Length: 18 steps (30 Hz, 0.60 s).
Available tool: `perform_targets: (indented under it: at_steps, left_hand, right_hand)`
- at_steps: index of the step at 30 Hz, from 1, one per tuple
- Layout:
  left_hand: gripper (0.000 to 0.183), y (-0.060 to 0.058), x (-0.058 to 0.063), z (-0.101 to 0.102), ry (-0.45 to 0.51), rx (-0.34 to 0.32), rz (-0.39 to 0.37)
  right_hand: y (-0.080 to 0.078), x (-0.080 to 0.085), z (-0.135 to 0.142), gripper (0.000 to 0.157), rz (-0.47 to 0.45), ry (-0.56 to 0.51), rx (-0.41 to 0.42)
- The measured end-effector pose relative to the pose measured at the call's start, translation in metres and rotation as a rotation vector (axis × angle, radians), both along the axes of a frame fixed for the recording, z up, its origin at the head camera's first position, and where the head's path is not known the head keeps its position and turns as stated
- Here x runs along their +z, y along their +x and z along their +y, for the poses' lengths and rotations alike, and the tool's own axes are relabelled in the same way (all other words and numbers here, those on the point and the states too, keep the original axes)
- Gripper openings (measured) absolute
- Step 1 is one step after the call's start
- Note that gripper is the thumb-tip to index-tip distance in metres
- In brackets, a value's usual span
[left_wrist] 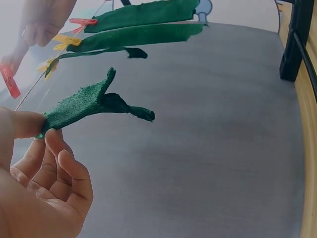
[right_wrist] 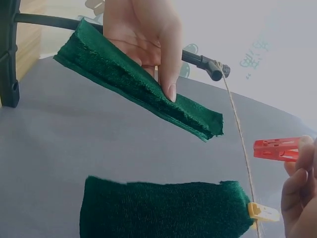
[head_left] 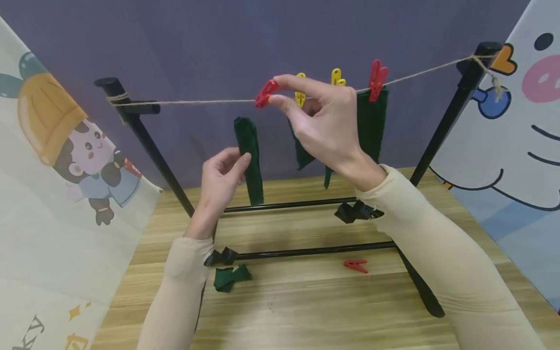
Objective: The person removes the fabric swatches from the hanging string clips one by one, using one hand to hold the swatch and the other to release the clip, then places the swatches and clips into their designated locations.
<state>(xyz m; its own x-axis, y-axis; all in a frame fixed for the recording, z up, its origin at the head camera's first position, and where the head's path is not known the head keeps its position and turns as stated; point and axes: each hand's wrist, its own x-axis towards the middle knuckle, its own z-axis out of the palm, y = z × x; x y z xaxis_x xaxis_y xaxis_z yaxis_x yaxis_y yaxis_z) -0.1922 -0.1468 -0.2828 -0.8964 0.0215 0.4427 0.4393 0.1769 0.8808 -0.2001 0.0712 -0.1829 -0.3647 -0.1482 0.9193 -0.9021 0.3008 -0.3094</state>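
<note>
My left hand pinches a strip of dark green cloth between thumb and fingers, its top end a little below the string. In the right wrist view the cloth strip is folded lengthwise. My right hand pinches a red clothespin by its handle ends, right at the string and up and right of the cloth's top. Other green cloths hang from the string behind my right hand, held by yellow clothespins and another red clothespin.
The string is tied between two black posts of a stand with low crossbars. On the wooden table lie a loose red clothespin and a crumpled green cloth piece. Printed cartoon panels flank the stand.
</note>
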Motion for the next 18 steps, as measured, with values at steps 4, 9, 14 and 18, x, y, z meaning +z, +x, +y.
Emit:
perform_targets:
  at_steps: [4, 9, 14, 18]
  left_hand:
    - [0.024, 0.001, -0.001, -0.002, -0.001, -0.002, -0.004]
    - [0.021, 0.003, -0.003, -0.002, 0.003, -0.01, -0.009]
    - [0.018, 0.004, -0.004, -0.002, 0.008, -0.017, -0.016]
    - [0.015, 0.005, -0.006, -0.003, 0.014, -0.022, -0.023]
  right_hand:
    - [0.002, -0.003, 0.001, 0.027, -0.022, 0.021, 0.024]
    - [0.003, -0.008, 0.003, 0.03, -0.076, 0.031, 0.038]
    - [0.004, -0.014, 0.006, 0.032, -0.108, 0.05, 0.049]
    - [0.003, -0.019, 0.008, 0.033, -0.108, 0.07, 0.039]
